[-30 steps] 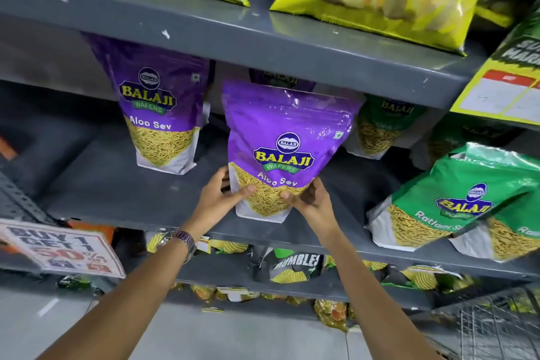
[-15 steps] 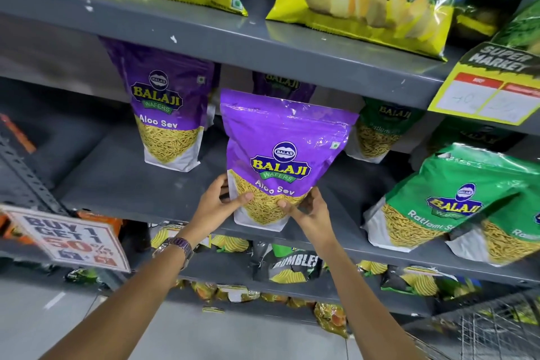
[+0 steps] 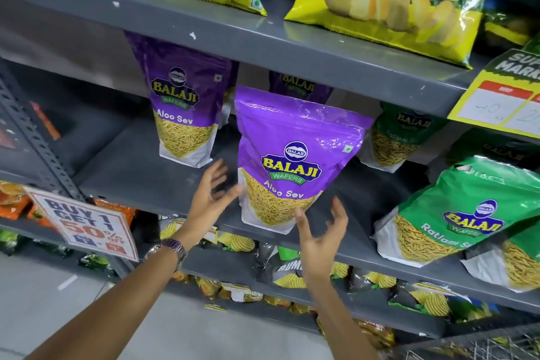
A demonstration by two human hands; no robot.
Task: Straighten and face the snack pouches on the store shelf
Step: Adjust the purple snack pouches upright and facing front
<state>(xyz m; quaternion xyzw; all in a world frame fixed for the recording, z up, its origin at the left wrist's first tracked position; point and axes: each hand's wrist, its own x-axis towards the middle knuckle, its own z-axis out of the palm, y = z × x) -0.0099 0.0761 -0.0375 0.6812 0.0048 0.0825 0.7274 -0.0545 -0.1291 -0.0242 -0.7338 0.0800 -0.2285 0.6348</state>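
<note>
Both hands open, fingers spread, holding nothing. Left hand (image 3: 211, 196) just beside the lower left edge of the front purple Aloo Sev pouch (image 3: 292, 155), fingertips near it, contact unclear through blur. Right hand (image 3: 321, 231) just below the pouch's lower right corner, palm turned up. Pouch upright at the front edge of the grey shelf (image 3: 365, 260), label facing out. Beyond the left hand, a second purple pouch (image 3: 184, 108) further back. Out past the right hand, a leaning green Ratlami Sev pouch (image 3: 464, 213).

Purple Aloo Sev pouch (image 3: 295, 155) stands upright, label forward, on the grey shelf (image 3: 140, 175).
</note>
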